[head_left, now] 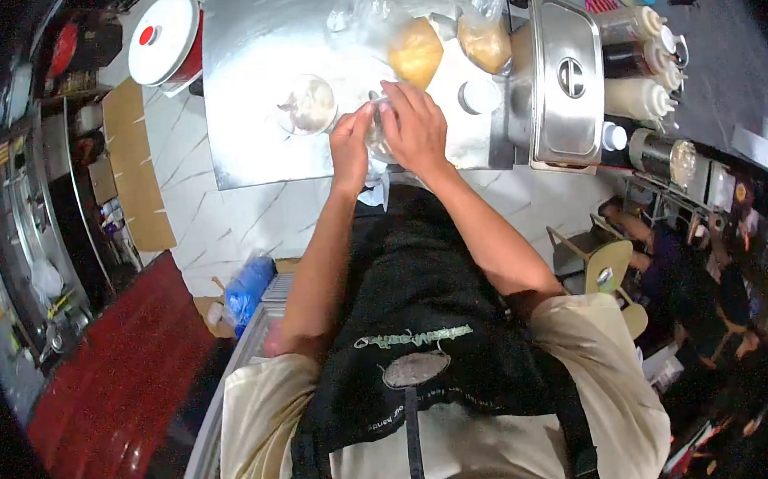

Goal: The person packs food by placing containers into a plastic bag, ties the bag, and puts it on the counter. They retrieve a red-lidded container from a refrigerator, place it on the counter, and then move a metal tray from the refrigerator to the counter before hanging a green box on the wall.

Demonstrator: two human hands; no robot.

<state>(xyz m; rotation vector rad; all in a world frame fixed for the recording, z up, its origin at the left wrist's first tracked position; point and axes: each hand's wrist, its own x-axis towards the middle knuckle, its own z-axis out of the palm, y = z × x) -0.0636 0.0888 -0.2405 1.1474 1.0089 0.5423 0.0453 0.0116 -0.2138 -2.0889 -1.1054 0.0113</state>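
Both my hands meet at the front edge of the steel table [249, 98]. My left hand [350, 148] has its fingers bent against a small clear container [379, 142], and my right hand [416, 130] curls over its other side. The container's contents are mostly hidden by my fingers. Just left of my hands stands a clear round bowl [310, 104] with something whitish inside. Behind my right hand lies a bag of yellow-orange stuff [415, 52], with a second tied bag [484, 44] beside it. A small white round lid or cup [480, 97] sits to the right.
A lidded steel container [567, 84] stands at the right, with squeeze bottles [637, 97] beyond it. A white lid with a red knob [162, 40] tops a red pot at the back left. A person [684, 263] is at the lower right, near a chair [607, 264].
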